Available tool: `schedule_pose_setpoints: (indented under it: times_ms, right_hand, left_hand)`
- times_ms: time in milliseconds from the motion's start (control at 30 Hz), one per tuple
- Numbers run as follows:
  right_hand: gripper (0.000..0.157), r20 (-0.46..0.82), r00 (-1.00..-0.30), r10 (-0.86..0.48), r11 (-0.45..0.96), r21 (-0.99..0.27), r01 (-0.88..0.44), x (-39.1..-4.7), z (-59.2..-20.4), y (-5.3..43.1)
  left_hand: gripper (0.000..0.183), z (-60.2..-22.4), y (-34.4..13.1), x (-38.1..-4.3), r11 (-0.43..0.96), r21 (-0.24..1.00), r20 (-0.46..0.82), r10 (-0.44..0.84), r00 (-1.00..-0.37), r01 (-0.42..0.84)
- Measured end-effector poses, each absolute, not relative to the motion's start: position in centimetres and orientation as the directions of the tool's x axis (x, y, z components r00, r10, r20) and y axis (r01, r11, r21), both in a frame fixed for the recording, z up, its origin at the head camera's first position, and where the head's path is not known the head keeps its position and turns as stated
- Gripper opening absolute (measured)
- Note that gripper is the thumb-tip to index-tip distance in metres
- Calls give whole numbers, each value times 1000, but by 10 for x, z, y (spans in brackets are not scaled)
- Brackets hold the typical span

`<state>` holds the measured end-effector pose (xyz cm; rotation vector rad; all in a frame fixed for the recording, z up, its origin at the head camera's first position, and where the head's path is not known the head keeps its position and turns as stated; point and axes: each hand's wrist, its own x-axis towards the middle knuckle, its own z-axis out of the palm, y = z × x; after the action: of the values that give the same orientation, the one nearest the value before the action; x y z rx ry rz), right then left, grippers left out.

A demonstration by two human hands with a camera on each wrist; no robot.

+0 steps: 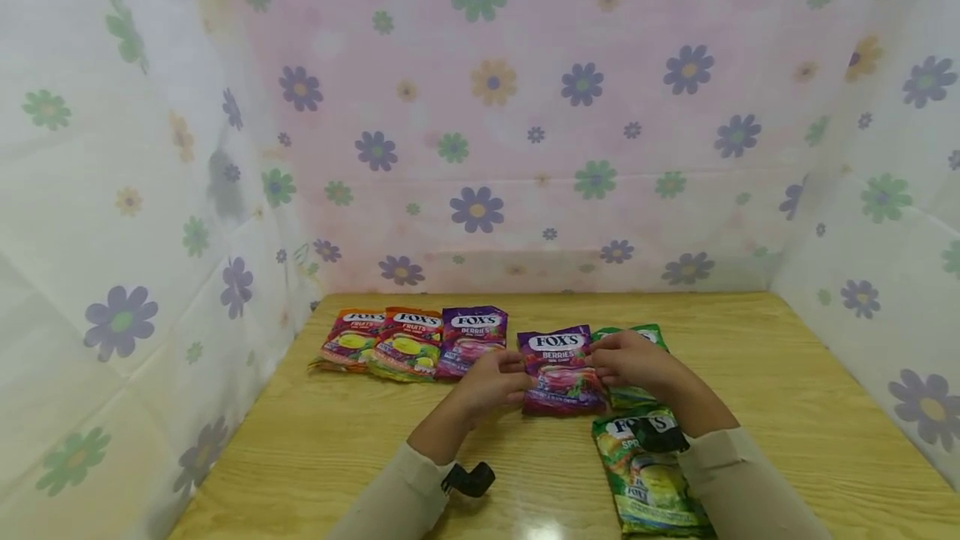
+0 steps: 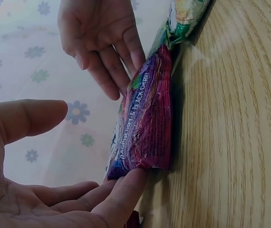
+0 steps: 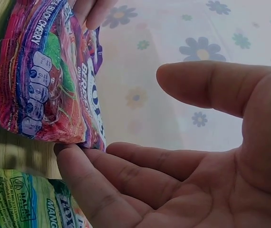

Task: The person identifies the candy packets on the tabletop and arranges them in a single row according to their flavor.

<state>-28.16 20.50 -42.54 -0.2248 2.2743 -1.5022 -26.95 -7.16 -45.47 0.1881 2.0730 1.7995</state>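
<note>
A purple Fox's Berries candy bag (image 1: 558, 373) lies on the wooden table between both hands. My left hand (image 1: 489, 390) touches its left edge, the fingers fairly straight and the thumb held apart, as the left wrist view shows. On the opposite edge rest the fingertips of my right hand (image 1: 637, 363), also extended, with the thumb off the bag in the right wrist view. Under and behind the right hand lies a green candy bag (image 1: 648, 336), partly hidden. Nearer the front, a green Fox's candy bag (image 1: 648, 482) is partly covered by the right wrist and sleeve.
To the left stand two orange Fox's Fruits bags (image 1: 348, 342) (image 1: 408, 346), overlapping in a row with another purple Berries bag (image 1: 468, 340). A flowered cloth (image 1: 480, 140) encloses the wooden table (image 1: 337, 440) at the back and sides.
</note>
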Motion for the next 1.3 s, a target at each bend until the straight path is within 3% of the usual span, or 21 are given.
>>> schedule_pose_setpoints:
  times_ms: [1300]
  right_hand:
    - [58, -155, -923, -352, 314, -949, 40, -294, -401, 202]
  left_hand:
    - [71, -425, -73, -283, 155, 986, -109, 321, -941, -62]
